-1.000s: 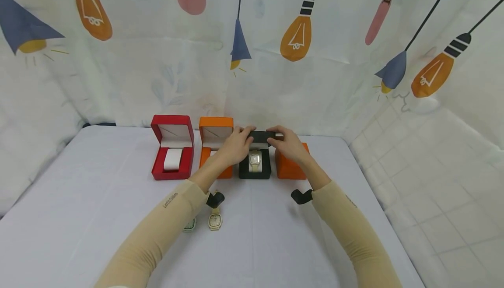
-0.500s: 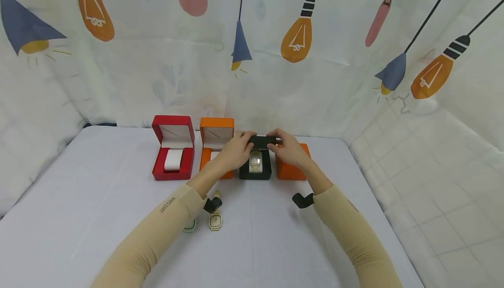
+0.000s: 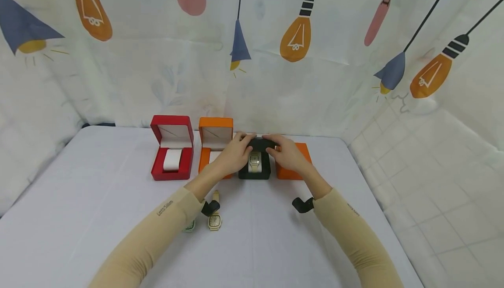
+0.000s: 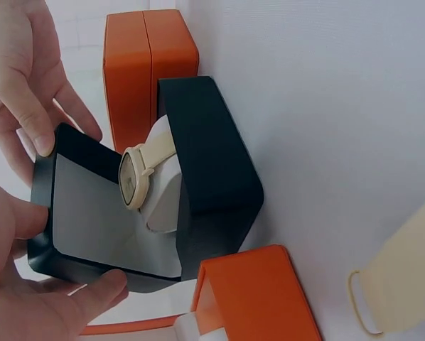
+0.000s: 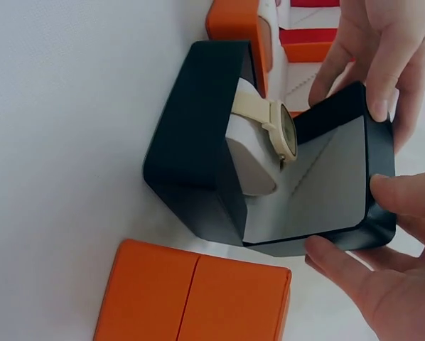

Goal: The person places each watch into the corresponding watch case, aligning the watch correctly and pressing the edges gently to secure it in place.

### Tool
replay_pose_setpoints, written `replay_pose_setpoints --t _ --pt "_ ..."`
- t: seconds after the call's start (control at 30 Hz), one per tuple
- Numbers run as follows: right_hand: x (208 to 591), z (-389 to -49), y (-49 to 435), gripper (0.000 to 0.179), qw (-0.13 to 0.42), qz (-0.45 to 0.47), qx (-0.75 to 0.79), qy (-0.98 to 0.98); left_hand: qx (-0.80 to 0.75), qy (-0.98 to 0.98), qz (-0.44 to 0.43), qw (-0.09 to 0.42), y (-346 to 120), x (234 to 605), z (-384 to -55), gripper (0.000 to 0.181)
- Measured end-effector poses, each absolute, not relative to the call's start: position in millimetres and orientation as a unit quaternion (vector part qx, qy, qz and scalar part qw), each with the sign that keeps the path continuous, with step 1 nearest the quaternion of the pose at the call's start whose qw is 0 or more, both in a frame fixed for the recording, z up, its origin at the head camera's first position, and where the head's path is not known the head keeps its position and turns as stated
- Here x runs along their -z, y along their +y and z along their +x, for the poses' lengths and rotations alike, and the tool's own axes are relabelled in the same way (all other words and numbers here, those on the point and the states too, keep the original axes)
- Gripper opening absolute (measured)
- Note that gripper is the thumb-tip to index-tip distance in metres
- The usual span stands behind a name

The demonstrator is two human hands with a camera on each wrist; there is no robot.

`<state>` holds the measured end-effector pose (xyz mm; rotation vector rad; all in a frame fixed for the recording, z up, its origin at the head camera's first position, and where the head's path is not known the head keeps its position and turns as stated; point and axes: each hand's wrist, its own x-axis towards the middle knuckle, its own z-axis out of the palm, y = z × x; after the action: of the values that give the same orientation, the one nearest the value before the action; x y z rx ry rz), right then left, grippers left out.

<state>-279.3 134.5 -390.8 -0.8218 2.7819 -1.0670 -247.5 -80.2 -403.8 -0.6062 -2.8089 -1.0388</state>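
Note:
A dark green watch box (image 3: pixel 254 176) stands half open at the back of the table. Inside, a watch with a cream strap (image 3: pixel 254 162) is wrapped round a white cushion (image 4: pixel 163 199). Its lid (image 4: pixel 92 206) leans over the base at an angle, pale lining facing the watch. My left hand (image 3: pixel 234 153) grips the lid's left side, thumb at the front rim and fingers behind. On the opposite side my right hand (image 3: pixel 288 152) pinches the lid the same way. Some fingertips are hidden behind the lid.
Left of the green box stand an open orange box (image 3: pixel 216 124) and an open red box (image 3: pixel 171 174), each with a white cushion. A closed orange box (image 3: pixel 290 173) is at the right. Two watches, one cream (image 3: pixel 215 221) and one greenish (image 3: pixel 190 225), lie nearer the front.
The green box's lid has tipped forward and down over the watch, both hands moving with it. The other boxes and the loose watches have stayed put.

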Motion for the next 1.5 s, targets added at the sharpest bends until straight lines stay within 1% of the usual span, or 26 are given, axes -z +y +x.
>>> replay_pose_setpoints --t 0.17,0.47,1.03,1.3,1.5 --pt "393.8 -277.0 134.9 0.044 0.018 -0.269 0.346 0.899 0.351 -0.914 -0.197 0.04 -80.2 405.1 -244.6 0.045" --pt "398.3 -274.2 134.9 0.042 0.009 -0.273 0.357 0.893 0.356 -0.91 -0.206 0.057 -80.3 410.7 -243.2 0.044" --pt "406.1 -269.0 136.0 0.041 -0.03 -0.288 0.365 0.885 0.366 -0.905 -0.208 0.063 -79.1 412.0 -234.4 0.044" --pt "409.9 -264.4 135.6 0.041 -0.033 -0.276 0.369 0.887 0.375 -0.904 -0.198 0.052 -78.2 416.1 -231.3 0.044" --pt "411.0 -261.3 135.1 0.04 -0.038 -0.274 0.366 0.889 0.366 -0.906 -0.2 0.063 -77.8 418.9 -229.5 0.043"
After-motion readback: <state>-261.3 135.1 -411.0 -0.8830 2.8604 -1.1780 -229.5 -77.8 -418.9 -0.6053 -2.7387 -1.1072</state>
